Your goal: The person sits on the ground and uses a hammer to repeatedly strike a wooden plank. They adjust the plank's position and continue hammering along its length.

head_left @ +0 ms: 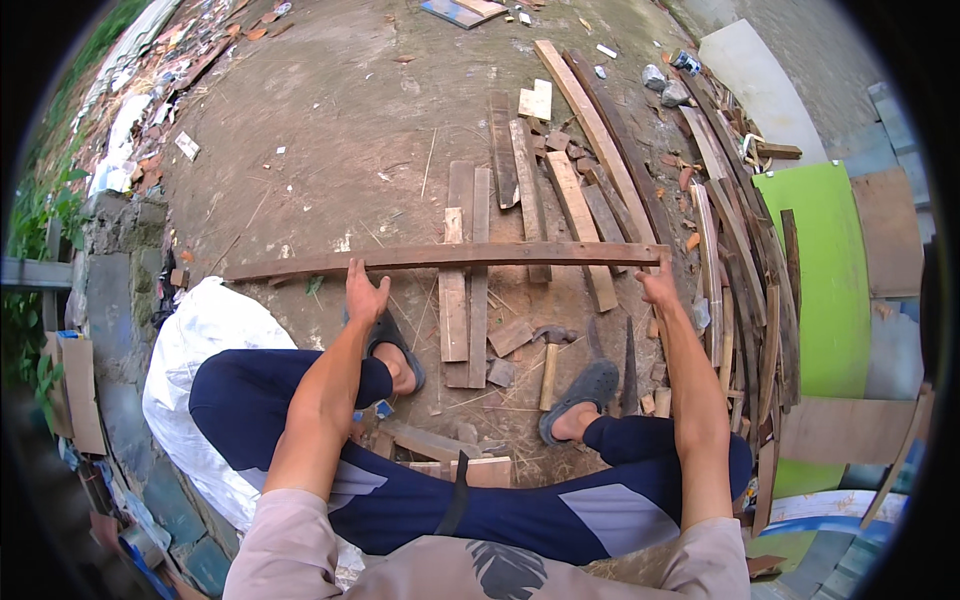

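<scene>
A long dark wooden beam [510,254] lies crosswise in front of me, over several shorter planks on the ground. Toward its left half, my left hand [367,291] grips the near edge, fingers on the wood and thumb out to the side. My right hand [657,283] is closed around the beam's right end, some fingers hidden behind it. Below the beam, a claw hammer [549,372] with a wooden handle rests between my feet. A dark tapered strip [630,370] lies near my right shoe, beside wood offcuts [511,336].
Loose planks [574,205] spread ahead, and a long pile of boards [740,250] runs along the right. A green panel [815,300] stands beyond it. At left are a white sack [205,390] and a low block wall [125,300]. Bare dirt ground [320,130] stretches ahead.
</scene>
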### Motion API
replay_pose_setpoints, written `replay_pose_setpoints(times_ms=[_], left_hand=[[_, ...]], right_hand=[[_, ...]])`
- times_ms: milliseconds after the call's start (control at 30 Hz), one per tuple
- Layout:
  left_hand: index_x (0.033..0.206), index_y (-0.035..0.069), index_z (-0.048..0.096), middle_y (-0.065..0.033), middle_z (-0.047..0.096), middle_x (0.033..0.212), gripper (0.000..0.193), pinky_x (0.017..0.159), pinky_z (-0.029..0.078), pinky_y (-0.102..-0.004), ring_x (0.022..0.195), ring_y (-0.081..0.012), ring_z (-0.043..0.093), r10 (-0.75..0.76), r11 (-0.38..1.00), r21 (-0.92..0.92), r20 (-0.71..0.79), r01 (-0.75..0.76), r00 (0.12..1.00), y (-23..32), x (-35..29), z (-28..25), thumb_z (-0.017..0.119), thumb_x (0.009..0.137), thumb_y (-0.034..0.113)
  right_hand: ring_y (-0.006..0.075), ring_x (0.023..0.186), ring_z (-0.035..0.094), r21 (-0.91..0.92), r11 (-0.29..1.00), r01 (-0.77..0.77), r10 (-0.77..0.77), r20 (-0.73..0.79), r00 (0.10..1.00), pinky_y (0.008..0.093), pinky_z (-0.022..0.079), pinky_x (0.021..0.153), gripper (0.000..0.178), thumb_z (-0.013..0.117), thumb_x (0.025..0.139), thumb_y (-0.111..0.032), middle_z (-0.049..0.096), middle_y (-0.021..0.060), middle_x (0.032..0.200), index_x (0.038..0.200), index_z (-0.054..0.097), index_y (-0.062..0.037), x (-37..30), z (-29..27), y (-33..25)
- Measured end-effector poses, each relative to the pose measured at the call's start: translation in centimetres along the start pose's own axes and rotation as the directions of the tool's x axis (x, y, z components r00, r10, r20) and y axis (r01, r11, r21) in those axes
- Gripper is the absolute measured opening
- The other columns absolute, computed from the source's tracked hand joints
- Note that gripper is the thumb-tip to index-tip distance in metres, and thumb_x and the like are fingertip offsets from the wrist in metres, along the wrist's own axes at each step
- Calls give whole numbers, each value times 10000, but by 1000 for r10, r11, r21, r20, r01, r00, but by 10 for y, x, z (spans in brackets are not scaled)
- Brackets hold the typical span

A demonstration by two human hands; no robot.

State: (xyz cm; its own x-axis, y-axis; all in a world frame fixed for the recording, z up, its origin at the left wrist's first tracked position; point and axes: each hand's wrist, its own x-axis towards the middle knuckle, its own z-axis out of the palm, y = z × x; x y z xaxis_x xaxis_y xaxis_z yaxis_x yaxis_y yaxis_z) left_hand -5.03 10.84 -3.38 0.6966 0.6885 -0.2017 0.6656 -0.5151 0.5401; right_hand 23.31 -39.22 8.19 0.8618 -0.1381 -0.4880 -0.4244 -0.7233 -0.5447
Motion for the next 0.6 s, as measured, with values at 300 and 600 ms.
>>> replay_pose_setpoints(times_ms=[300,600], left_hand=[[1338,4,562,-228,547,1378,589,1090,414,-400,1279,-359,530,-103,994,-36,118,108,988,-11,19,-25,671,813,249],[1357,-31,540,-269,507,1390,720,1119,382,-393,1309,-384,482,-31,996,93,333,0,942,-16,40,-39,763,761,306]], right_hand=[[398,1470,225,30,987,157,-157,9,988,385,486,1061,911,653,696,-33,136,217,1615,1517,262,28,19,0,19],[428,1432,294,-205,929,307,-346,-194,918,423,290,1178,661,594,715,-55,243,282,1549,1362,493,27,25,2,16]])
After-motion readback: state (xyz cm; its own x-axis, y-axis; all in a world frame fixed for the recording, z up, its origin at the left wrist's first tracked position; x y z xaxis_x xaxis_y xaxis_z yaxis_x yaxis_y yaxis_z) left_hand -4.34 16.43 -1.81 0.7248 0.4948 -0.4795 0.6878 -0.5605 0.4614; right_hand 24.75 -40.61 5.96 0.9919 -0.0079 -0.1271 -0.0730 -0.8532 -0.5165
